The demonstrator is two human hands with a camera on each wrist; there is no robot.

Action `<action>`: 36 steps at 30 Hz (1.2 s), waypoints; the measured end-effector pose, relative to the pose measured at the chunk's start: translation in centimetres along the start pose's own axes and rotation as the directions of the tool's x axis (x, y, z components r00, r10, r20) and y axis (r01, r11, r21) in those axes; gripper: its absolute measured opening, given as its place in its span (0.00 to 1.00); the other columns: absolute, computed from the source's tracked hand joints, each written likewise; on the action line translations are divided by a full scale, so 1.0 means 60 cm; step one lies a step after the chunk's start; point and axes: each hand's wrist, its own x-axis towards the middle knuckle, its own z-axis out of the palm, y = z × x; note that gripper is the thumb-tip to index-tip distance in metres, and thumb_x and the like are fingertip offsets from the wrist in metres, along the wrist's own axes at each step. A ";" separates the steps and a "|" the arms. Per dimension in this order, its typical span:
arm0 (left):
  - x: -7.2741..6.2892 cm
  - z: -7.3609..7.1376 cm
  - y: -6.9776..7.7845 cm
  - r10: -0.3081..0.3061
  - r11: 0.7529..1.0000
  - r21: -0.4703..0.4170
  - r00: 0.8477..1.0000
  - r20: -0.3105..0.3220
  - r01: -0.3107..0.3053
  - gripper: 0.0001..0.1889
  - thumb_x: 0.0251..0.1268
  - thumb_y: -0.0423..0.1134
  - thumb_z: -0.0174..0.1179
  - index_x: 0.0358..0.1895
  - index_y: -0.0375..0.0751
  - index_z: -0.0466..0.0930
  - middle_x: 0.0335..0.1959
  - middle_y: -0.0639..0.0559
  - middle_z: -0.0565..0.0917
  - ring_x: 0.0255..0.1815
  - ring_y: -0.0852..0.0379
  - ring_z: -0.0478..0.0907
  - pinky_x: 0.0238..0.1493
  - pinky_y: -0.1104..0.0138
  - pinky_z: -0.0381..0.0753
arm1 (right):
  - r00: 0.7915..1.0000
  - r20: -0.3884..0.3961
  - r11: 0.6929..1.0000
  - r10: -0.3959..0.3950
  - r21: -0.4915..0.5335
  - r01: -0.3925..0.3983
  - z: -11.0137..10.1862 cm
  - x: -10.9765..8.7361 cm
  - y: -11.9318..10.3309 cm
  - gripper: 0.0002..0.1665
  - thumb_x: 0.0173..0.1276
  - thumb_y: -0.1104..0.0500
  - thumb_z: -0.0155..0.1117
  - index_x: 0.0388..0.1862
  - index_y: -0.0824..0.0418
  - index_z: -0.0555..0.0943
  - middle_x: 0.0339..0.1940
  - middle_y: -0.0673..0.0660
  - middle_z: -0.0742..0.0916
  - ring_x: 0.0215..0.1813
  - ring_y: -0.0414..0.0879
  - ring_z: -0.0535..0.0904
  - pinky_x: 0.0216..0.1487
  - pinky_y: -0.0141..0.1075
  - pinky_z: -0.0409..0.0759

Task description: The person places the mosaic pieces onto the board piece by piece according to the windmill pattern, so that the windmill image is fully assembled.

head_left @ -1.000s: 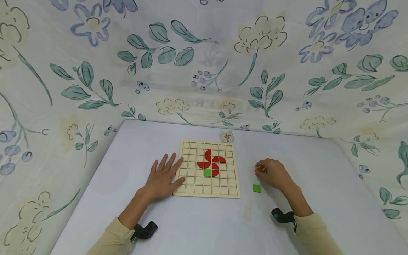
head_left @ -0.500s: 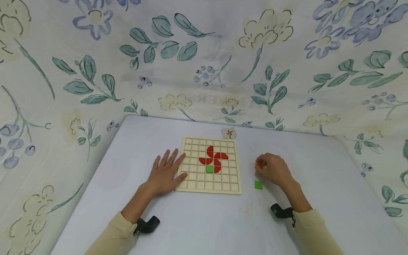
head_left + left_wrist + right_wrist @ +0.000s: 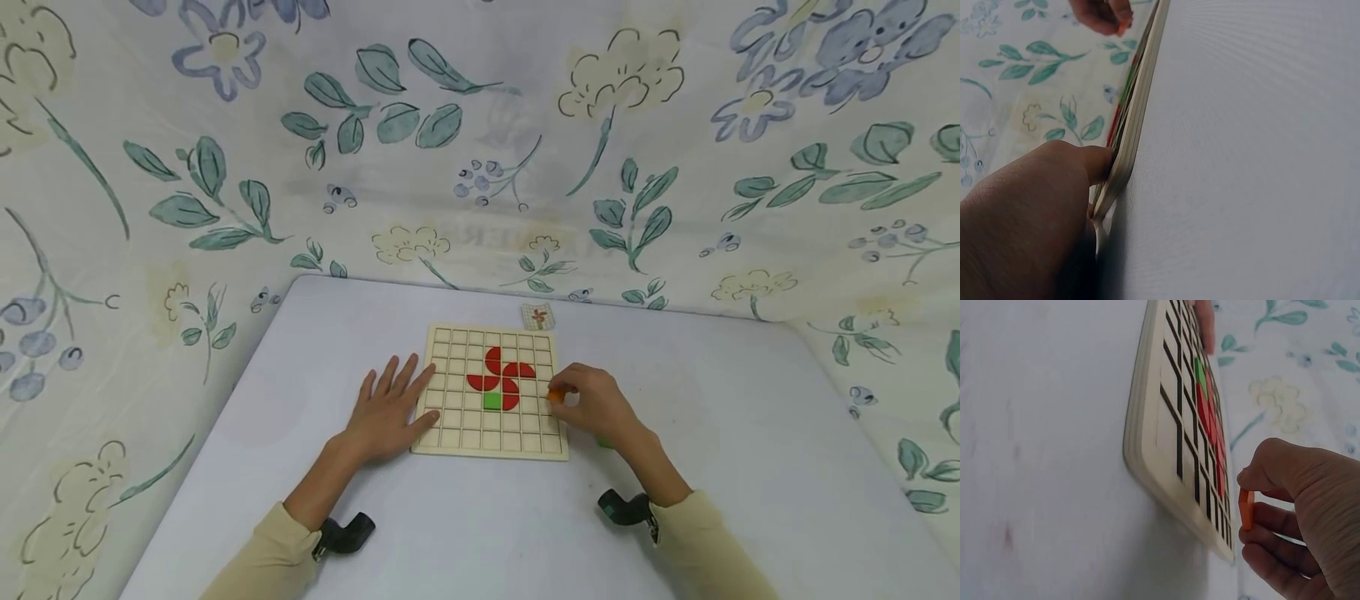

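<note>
A pale wooden grid board (image 3: 457, 437) lies on the white table. Red curved tiles (image 3: 493, 360) form a pinwheel near its middle, and a green square tile (image 3: 492, 402) sits in a cell just below. My left hand (image 3: 386, 412) rests with spread fingers on the board's left edge; its thumb (image 3: 1099, 164) lies on the rim in the left wrist view. My right hand (image 3: 596, 404) pinches a small orange tile (image 3: 1246, 509) between thumb and fingers, at the board's right edge. Another green tile (image 3: 604, 442) on the table is mostly hidden beneath the right wrist.
A small card (image 3: 538, 317) with a red pinwheel picture lies behind the board's far right corner. Flowered cloth (image 3: 480, 150) rises behind the table's back edge. Each wrist wears a black camera (image 3: 626, 507).
My right hand has carried the orange tile left from the table to the board's right edge, its wrist now covering most of the loose green tile. My left hand has stayed on the board.
</note>
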 end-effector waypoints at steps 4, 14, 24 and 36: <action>0.000 0.003 0.000 -0.003 1.000 0.000 1.000 0.003 0.003 0.39 0.72 0.61 0.48 0.79 0.48 0.51 0.80 0.41 0.46 0.78 0.38 0.36 0.70 0.39 0.35 | 1.000 0.014 1.000 -0.012 0.023 0.011 0.014 0.009 -0.019 0.12 0.53 0.62 0.78 0.37 0.60 0.87 0.33 0.48 0.84 0.36 0.45 0.80 0.41 0.38 0.82; -0.003 0.003 -0.001 0.005 1.000 -0.005 1.000 -0.020 -0.005 0.39 0.71 0.60 0.50 0.78 0.46 0.54 0.79 0.40 0.48 0.78 0.37 0.38 0.70 0.38 0.37 | 0.988 0.023 0.988 -0.155 -0.012 0.155 0.050 0.023 -0.049 0.07 0.53 0.62 0.76 0.32 0.56 0.87 0.31 0.45 0.85 0.34 0.41 0.78 0.39 0.34 0.80; -0.003 0.006 -0.001 -0.003 1.000 -0.006 1.000 -0.017 0.003 0.39 0.70 0.60 0.51 0.79 0.46 0.54 0.79 0.40 0.48 0.78 0.37 0.37 0.70 0.39 0.35 | 0.939 -0.017 0.939 -0.343 -0.025 0.343 0.076 0.031 -0.070 0.07 0.51 0.63 0.76 0.28 0.54 0.87 0.26 0.43 0.85 0.32 0.40 0.74 0.36 0.34 0.74; -0.001 0.005 0.000 0.005 1.000 0.006 1.000 -0.021 -0.004 0.39 0.71 0.60 0.50 0.79 0.47 0.53 0.79 0.41 0.48 0.78 0.38 0.37 0.70 0.39 0.36 | 0.900 -0.026 0.899 -0.436 -0.049 0.434 0.089 0.033 -0.078 0.03 0.54 0.61 0.77 0.28 0.54 0.89 0.30 0.45 0.88 0.35 0.39 0.80 0.41 0.35 0.76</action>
